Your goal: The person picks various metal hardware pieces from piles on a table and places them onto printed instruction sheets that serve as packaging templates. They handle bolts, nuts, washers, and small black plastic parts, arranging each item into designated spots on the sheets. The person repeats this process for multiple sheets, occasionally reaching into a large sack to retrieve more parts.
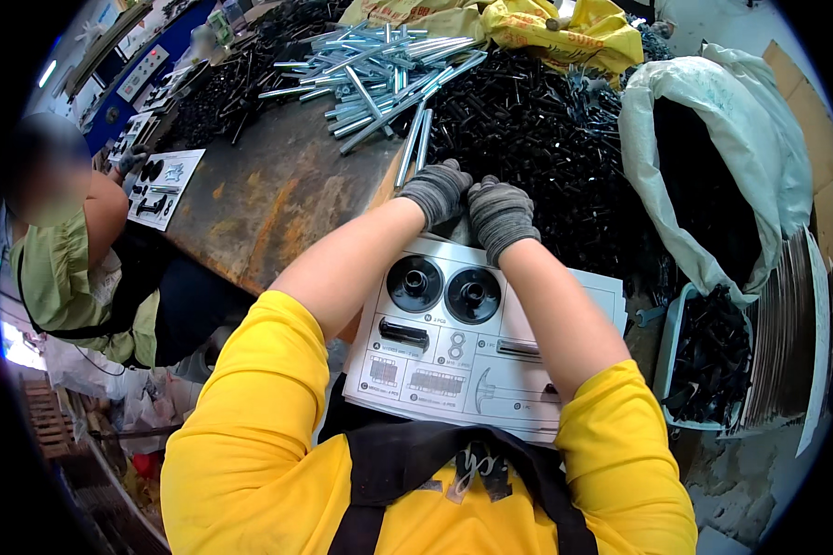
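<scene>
Gloves (507,218) are grey, sleeves (615,435) plain yellow, tubes (364,92) silver, small parts (537,129) black.

Left hand (438,192): gray-gloved, fingers curled, close beside the other
Right hand (503,215): gray-gloved, knuckles bent, grip unclear
Forearms (356,259): bare, stretched forward, converging

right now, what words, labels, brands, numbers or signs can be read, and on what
Nearer printed sheet: small captions, not copied out.
Yellow sack: printed characters, not copied out.
Yellow shirt: lettering, only partly readable.
Farther sheet: too small to read.
Pale sack: faint marks, too blurred.
</scene>
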Tool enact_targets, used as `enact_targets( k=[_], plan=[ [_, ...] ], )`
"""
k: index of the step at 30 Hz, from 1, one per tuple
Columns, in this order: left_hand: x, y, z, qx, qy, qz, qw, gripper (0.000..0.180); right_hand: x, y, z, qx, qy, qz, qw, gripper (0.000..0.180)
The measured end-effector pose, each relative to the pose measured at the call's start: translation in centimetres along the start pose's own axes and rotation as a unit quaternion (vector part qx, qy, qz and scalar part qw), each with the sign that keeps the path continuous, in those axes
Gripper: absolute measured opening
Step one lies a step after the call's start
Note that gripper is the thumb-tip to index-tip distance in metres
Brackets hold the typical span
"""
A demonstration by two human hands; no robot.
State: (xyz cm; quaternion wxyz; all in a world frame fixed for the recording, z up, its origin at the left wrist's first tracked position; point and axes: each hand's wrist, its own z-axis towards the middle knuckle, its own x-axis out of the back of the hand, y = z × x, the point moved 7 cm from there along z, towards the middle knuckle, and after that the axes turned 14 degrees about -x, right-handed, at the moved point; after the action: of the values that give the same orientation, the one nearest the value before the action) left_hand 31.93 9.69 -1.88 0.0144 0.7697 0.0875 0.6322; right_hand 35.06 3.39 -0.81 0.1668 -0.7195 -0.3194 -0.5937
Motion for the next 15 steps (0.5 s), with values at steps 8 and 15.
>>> enact_targets(
  k=[8, 15],
  plan=[
    [0.5, -0.3, -1.6, -0.057, 0.005, 0.011, 0.998, 0.033, 2.1, 1.0, -0.9, 0.088, -0.020, -0.041, 0.995, 0.027],
    [0.9, -1.9, -2.5, -0.081, 0.022, -0.088, 0.993, 0.033, 3.0, 3.7, -1.7, 0.103, 0.048, 0.144, 0.983, 0.025]
  ],
)
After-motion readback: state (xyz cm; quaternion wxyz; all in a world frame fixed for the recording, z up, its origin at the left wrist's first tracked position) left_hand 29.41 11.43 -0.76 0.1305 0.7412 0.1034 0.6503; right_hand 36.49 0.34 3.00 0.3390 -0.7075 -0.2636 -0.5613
